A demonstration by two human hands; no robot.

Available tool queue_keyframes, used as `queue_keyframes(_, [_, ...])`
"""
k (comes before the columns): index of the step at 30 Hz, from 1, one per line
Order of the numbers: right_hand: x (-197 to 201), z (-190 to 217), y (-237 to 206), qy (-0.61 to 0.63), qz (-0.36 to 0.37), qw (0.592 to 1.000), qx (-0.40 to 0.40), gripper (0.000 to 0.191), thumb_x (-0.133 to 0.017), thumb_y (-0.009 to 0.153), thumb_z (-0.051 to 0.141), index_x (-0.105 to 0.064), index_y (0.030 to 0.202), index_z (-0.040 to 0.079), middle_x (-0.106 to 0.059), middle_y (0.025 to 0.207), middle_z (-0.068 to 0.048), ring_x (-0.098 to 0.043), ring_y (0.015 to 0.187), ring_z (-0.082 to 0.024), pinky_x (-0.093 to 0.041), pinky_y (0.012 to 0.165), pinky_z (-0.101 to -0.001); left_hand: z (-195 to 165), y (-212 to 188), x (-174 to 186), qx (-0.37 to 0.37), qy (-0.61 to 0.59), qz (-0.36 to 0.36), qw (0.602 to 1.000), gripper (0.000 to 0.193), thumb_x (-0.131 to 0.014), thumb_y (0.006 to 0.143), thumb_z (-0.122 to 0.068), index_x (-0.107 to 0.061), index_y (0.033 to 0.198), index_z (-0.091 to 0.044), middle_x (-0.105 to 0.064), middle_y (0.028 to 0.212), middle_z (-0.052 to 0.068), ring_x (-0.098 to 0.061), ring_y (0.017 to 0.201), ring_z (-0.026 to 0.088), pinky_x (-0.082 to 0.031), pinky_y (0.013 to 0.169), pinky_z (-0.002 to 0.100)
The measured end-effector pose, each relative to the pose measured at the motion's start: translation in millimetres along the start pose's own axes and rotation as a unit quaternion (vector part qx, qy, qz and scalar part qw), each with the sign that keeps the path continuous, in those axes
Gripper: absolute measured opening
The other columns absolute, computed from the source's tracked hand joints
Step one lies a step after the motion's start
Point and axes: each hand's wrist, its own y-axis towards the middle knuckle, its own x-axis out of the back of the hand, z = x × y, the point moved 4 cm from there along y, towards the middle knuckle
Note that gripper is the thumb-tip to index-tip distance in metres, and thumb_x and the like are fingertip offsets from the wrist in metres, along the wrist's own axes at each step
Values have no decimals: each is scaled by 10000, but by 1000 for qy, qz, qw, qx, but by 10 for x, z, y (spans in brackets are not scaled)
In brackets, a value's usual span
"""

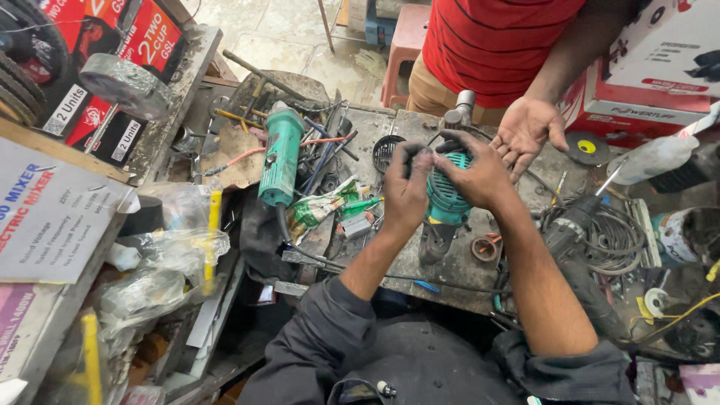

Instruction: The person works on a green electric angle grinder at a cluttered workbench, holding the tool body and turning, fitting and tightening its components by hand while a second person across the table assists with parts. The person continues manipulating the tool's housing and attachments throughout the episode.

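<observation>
— How are the arms set?

— Both forearms reach forward from rolled-up dark sleeves and converge over the middle of the table [450,262]. The left hand [406,189] is bent at the wrist, fingers curled down over the top left of a teal power tool body [444,196]. The right hand [474,174] meets it from the other side, fingers folded over the tool's upper right.

— So both are holding it?

— Yes, each hand is closed on the ribbed teal housing, thumbs close together on top. The tool stands just above the table's centre.

— Anything else nearby?

— Another person's hand [529,129] rests open, palm up, at the far edge. A second teal tool [280,155] lies toward the left edge, well apart.
</observation>
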Motion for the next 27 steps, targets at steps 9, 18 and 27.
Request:
queue_keyframes(9, [65,20,-25,-6,-20,999,31,500,-698,899,227,-633,1361,46,-754,1144,-142,-722,1070,-223,-531,967,-358,51,320,30,94,-135,286,944,185,-509,909,-106,-551,755,-12,-498,687,-18,-443,617,73,-360,562,258])
queue_keyframes(18, [20,-3,-32,-3,-8,999,-42,514,-744,881,301,-649,1341,93,-770,1112,-106,-732,1035,-195,-541,935,-349,-110,-166,-150,-31,-3,-63,998,168,-512,1023,-169,-548,938,-29,-524,810,-52,-462,739,27,-404,651,226])
queue_keyframes(27, [71,-37,-60,22,0,1000,-3,466,-705,912,227,-645,1345,66,-772,1121,-112,-729,1040,-185,-544,950,-338,35,292,17,92,-127,400,903,248,-563,979,-130,-557,752,-31,-525,750,-24,-475,653,68,-381,569,233])
